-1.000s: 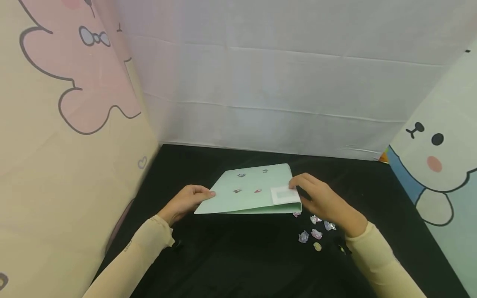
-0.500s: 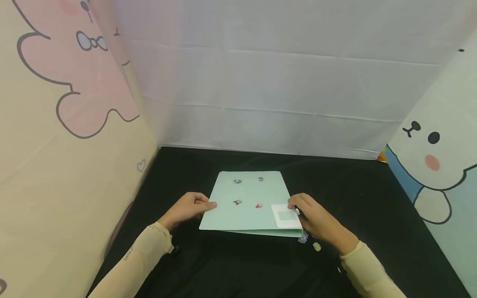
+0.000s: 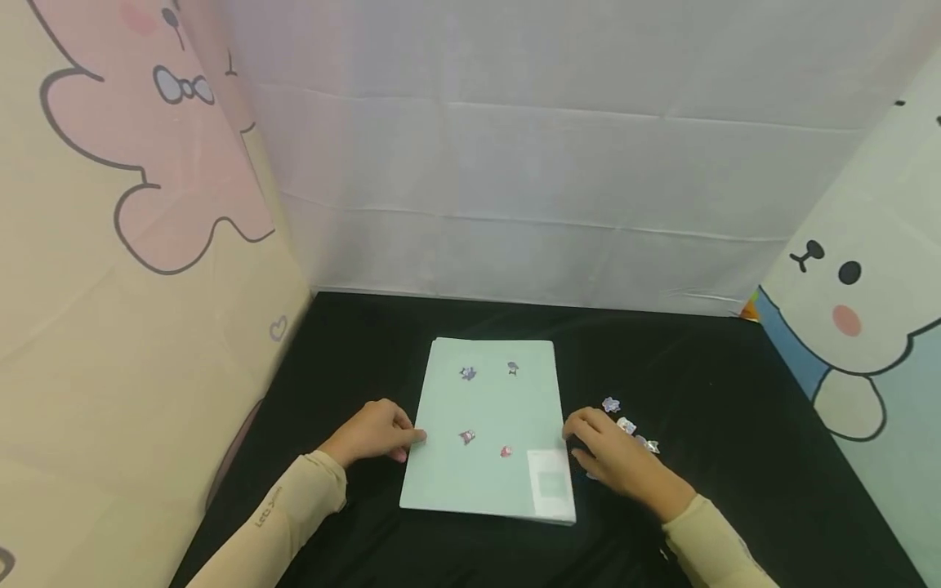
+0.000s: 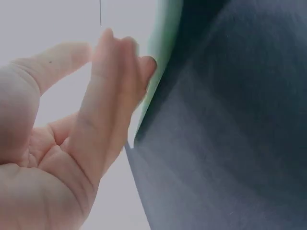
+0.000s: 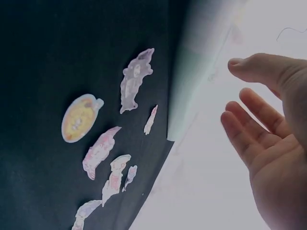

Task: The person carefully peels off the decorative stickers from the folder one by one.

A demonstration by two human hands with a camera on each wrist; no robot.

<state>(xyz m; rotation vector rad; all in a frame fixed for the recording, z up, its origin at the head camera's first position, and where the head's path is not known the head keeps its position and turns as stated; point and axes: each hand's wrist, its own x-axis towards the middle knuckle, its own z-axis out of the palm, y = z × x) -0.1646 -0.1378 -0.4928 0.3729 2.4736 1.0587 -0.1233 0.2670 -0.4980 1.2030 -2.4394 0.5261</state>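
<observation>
A pale mint-green folder lies flat on the black tabletop, with a white label near its lower right corner. Several small stickers, one a purple sticker, are spread over its cover. At the folder's left edge is my left hand, thumb over the border and fingers fairly straight beside it. My right hand is by the right edge; in the right wrist view its thumb and fingers stand apart with nothing between them.
Loose shiny stickers lie right of the folder, among them a yellow oval sticker and a pale purple sticker. A white cloth wall stands behind the black table, with printed cartoon walls at both sides.
The folder has come down from a raised, tilted position to lie flat, nearer the front. Both hands moved down with it, and the right hand has let go of its edge.
</observation>
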